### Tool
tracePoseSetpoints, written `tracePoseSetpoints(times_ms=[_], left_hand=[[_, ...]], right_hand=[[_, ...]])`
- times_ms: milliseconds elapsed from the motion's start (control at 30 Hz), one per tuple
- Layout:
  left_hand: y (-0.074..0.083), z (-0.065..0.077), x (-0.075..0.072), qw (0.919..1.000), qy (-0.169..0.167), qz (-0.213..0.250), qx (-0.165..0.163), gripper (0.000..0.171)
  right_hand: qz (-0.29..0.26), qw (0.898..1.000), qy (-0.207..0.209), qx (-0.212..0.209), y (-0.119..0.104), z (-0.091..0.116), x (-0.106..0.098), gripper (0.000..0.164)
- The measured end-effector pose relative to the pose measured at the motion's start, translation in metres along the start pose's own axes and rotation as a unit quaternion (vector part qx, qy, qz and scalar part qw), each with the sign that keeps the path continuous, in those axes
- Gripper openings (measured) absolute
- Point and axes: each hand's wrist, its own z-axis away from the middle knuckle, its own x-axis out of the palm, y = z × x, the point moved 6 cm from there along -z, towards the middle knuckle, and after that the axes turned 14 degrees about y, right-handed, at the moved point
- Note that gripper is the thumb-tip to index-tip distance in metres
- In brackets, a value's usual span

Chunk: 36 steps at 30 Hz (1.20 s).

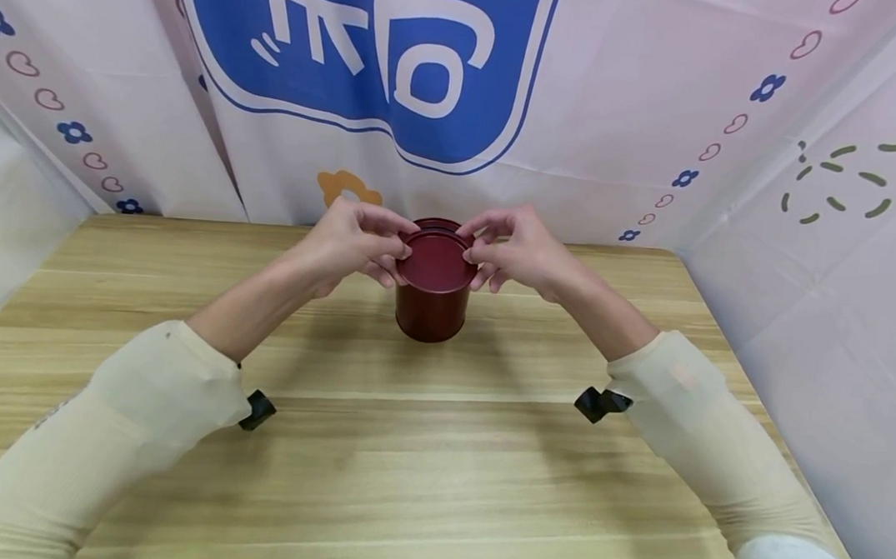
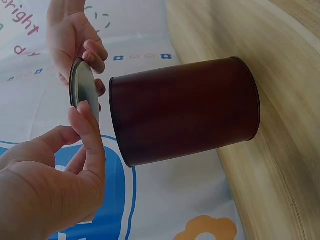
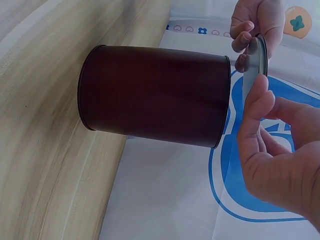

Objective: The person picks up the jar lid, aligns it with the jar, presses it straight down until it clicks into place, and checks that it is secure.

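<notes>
A dark red round canister stands upright on the wooden table. Just above its top is a round lid, red on the upper face and silvery underneath. Both wrist views show a gap between the lid and the canister. My left hand pinches one side of the lid between thumb and fingers. Opposite it, my right hand pinches the other side. In the right wrist view the canister is apart from the lid's silvery underside.
The wooden table stretches toward me. A white printed cloth with a blue emblem hangs right behind the canister, and more white cloth stands along the right. Each sleeve carries a small black piece near the wrist.
</notes>
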Motion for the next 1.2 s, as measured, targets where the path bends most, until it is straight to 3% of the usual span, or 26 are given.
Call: tracePoseSetpoints(times_ms=[1200], left_hand=[[-0.002, -0.018, -0.003, 0.9995, 0.027, -0.002, -0.017, 0.035]], right_hand=[[-0.02, 1.0, 0.006, 0.014, 0.005, -0.018, -0.002, 0.03]])
